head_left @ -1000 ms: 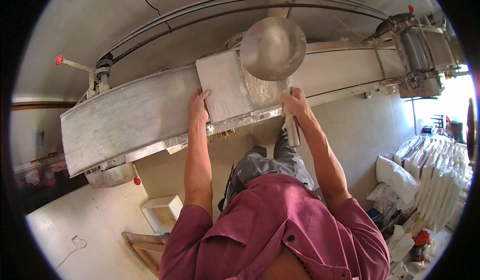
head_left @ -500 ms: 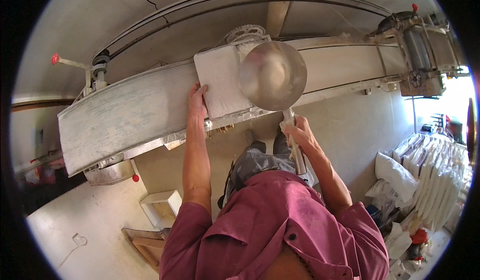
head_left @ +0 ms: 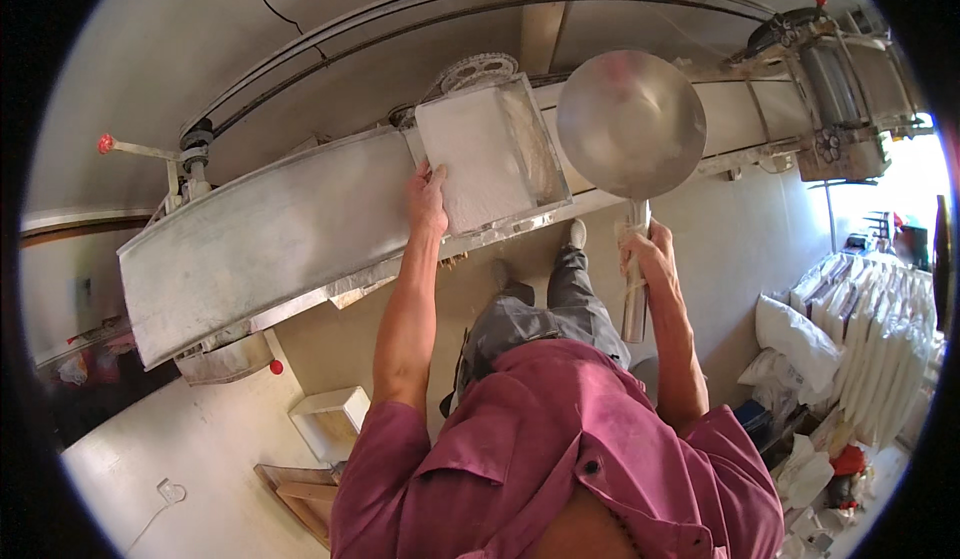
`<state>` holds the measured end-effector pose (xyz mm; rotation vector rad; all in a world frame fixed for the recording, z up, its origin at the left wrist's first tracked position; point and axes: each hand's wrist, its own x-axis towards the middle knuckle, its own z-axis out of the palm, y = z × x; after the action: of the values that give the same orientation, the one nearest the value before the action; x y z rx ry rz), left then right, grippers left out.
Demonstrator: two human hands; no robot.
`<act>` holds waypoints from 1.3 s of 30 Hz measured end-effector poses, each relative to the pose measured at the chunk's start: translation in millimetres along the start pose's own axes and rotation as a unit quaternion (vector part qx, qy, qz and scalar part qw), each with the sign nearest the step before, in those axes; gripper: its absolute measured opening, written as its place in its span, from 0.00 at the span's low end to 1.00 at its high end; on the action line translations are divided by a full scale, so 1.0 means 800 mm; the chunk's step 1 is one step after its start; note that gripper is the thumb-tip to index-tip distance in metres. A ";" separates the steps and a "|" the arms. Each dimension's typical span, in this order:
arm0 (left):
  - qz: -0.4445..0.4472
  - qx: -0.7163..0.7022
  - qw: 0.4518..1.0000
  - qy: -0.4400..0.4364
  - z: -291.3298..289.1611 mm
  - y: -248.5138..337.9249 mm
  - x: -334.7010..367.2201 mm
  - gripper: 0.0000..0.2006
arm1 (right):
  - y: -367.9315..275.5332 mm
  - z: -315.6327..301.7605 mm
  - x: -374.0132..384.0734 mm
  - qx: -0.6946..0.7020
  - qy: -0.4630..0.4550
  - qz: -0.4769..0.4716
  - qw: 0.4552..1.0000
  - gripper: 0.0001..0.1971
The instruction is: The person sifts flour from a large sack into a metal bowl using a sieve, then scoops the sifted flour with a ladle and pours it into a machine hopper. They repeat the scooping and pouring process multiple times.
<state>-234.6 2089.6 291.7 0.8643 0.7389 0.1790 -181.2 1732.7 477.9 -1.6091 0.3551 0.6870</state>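
A large round metal wok [head_left: 630, 124] is held out over the right part of the long machine bed. My right hand [head_left: 648, 249] is wrapped round its tubular metal handle [head_left: 634, 314]. My left hand [head_left: 428, 197] grips the near left edge of a white, powdery-looking flat panel [head_left: 472, 164], thumb on top; the other fingers are partly hidden under the edge. The panel lies over a rectangular metal box [head_left: 560, 187] on the bed, leaving a strip of its inside uncovered at the right.
The smooth machine bed [head_left: 270, 224] stretches leftward. A toothed wheel [head_left: 480, 71] sits behind the box, and a roller unit [head_left: 835, 84] at the far right. Stacked white bags [head_left: 860, 334] stand to the right. A pale open box [head_left: 330, 421] is at the lower left.
The wok has moved to the right, away from the metal box. My left hand and the white panel have shifted right, and the box's right side now shows.
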 end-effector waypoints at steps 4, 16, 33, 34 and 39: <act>0.008 0.029 0.999 -0.018 0.003 0.004 0.001 0.21 | 0.000 -0.010 -0.007 0.004 0.009 0.021 1.000 0.07; 0.242 0.822 0.507 -0.097 0.098 0.034 -0.061 0.43 | 0.014 -0.055 0.019 0.032 -0.033 0.071 0.996 0.07; 0.253 0.812 0.490 -0.192 0.197 -0.021 -0.068 0.46 | -0.001 -0.084 0.069 -0.016 -0.087 0.086 0.992 0.07; 0.259 0.810 0.505 -0.147 0.188 -0.011 -0.064 0.45 | -0.006 -0.084 0.067 -0.012 -0.083 0.089 0.993 0.07; 0.100 0.673 0.701 0.214 0.023 -0.001 -0.011 0.35 | -0.013 -0.086 0.068 -0.031 -0.095 0.092 0.991 0.06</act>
<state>-229.3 2074.0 303.2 2.3886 1.2123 -0.0137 -117.4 1676.2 454.7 -1.5673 0.3488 0.9931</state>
